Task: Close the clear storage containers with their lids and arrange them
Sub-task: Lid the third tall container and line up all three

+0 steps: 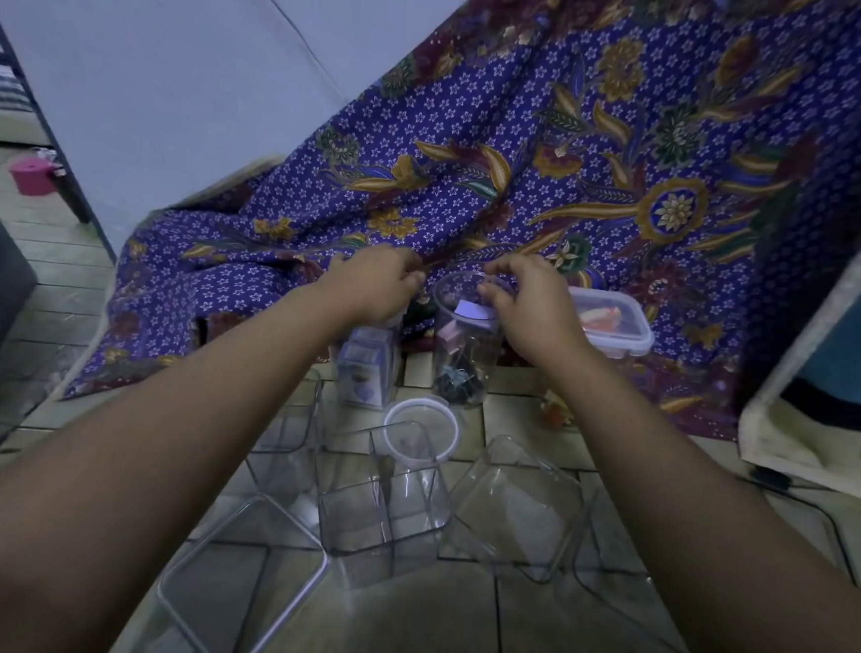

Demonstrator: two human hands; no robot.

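Observation:
A tall round clear jar point(463, 349) stands open on the tiled floor with binder clips and small items inside. My right hand point(530, 311) pinches its far right rim. My left hand point(376, 287) hovers with curled fingers over a square clear container point(365, 372) that holds small items; its top is hidden under the hand, and the fingertips nearly reach the jar's left rim. A round white-rimmed lid point(423, 421) lies just in front of the jar. To the right, a rectangular container point(611, 322) sits closed with a clip lid.
Several empty clear square containers point(388, 513) stand or lie tipped in front of me, one large point(238, 584) at the near left. A patterned blue cloth point(532, 179) drapes behind. A pink bucket point(32, 175) is far left, a cable point(815, 511) on the right.

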